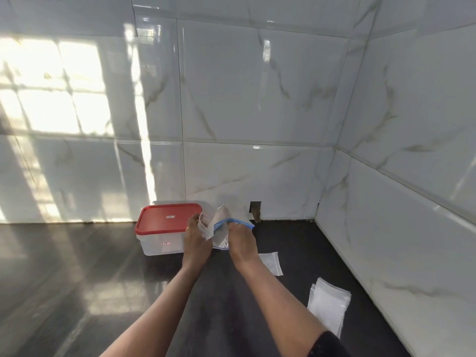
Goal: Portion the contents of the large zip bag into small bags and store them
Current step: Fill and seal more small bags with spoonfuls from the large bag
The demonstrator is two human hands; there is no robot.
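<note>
Closest to me, the person's two bare forearms reach out over the dark countertop [103, 279], with a black sleeve [327, 343] at the right elbow. Just right of that arm lies a loose stack of small clear bags [328, 302], fanned a little at the corners. Farther in, a single small zip bag [270, 262] lies flat on the counter, partly tucked under the right wrist.

Past that, both hands are up off the surface, holding plastic between them. The right hand [240, 238] has its fingers curled over the blue zip strip of the large zip bag [224, 228], which hangs down in front of it with some dark print near its bottom edge; what is inside I can't make out. The left hand [197, 235] pinches a clear plastic flap [206, 229] just beside the blue strip. Whether that is a small bag or the large bag's other lip I cannot tell.

Just left of the hands, a clear storage tub [159, 246] stands near the wall, its red lid [168, 220] on. Behind everything rise glossy white marble-look wall tiles [257, 99], sunlight bright on the left, with a small dark gap [255, 210] at the base.
</note>
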